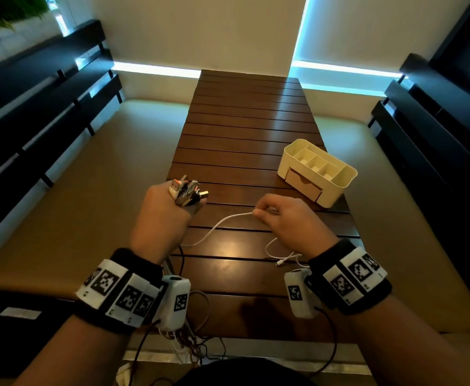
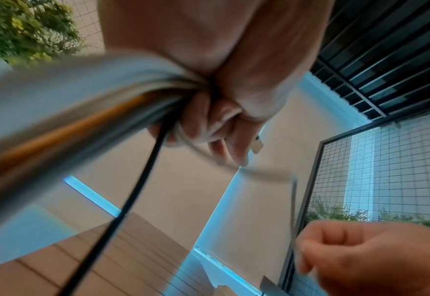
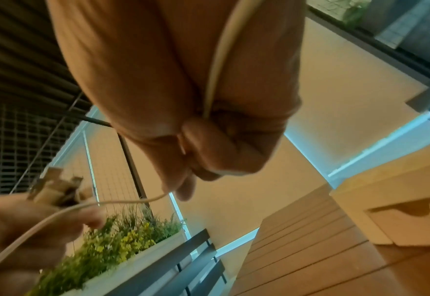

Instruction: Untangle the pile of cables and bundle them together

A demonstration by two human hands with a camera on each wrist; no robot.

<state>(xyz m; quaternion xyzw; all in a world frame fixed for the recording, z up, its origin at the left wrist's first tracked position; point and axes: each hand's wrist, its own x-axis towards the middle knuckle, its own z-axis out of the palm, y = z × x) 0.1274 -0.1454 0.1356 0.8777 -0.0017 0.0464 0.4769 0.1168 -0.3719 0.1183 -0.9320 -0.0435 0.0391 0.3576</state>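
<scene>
Motion blur smears the cable bundle (image 2: 64,112) under your left wrist. Your left hand (image 1: 162,211) clenches its plugs; your right hand (image 1: 285,220) pinches one white cable (image 1: 222,222).

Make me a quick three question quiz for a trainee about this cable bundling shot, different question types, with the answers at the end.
1. True or false: the left hand grips a bunch of cable plugs that stick up above its fist.
2. Multiple choice: what does the right hand pinch? A) the white cable B) a black cable C) the organizer's drawer
3. Fill in: the cream desk organizer stands on the wooden table, on the ____ hand's side.

Key: 1 true; 2 A; 3 right
</scene>
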